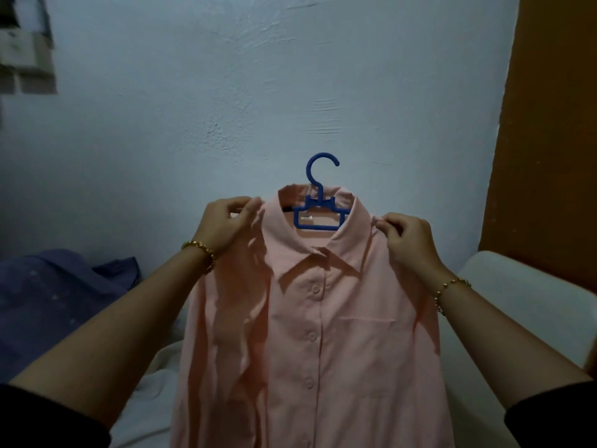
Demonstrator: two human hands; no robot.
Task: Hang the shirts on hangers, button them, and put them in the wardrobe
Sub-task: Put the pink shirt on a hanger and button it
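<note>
Your black sleeves (48, 418) frame the bottom corners, and your bare forearms reach up and inward to either side of a pale pink, long-sleeved cotton button-up shirt (323, 334). The shirt hangs upright at the centre, front towards you, its lower part running out of the bottom edge. Its placket lies closed, with matching round buttons down the middle. A patch pocket sits on the chest at your right, and the pointed collar is spread open at the neck. Loose folds bunch down the side at your left.

Your left hand (226, 226), with a gold bead bracelet (202, 252) at the wrist, pinches the cloth of the shirt's shoulder between thumb and curled fingers. Your right hand (408, 240), wearing a thinner gold chain bracelet (447, 287), pinches the opposite shoulder the same way.

Between the two hands, a small blue plastic hanger (318, 202) sits inside the collar. Its body crosses the open neck and its hook stands above the collar.

Below and behind the shirt lies rumpled white bedding (155, 383). A crumpled blue-violet garment (55, 295) lies on it at the left, and a white cushion (504, 286) is at the right. Beyond is a rough pale blue-white wall (258, 92), with an orange-brown panel (549, 124) at its right edge.
</note>
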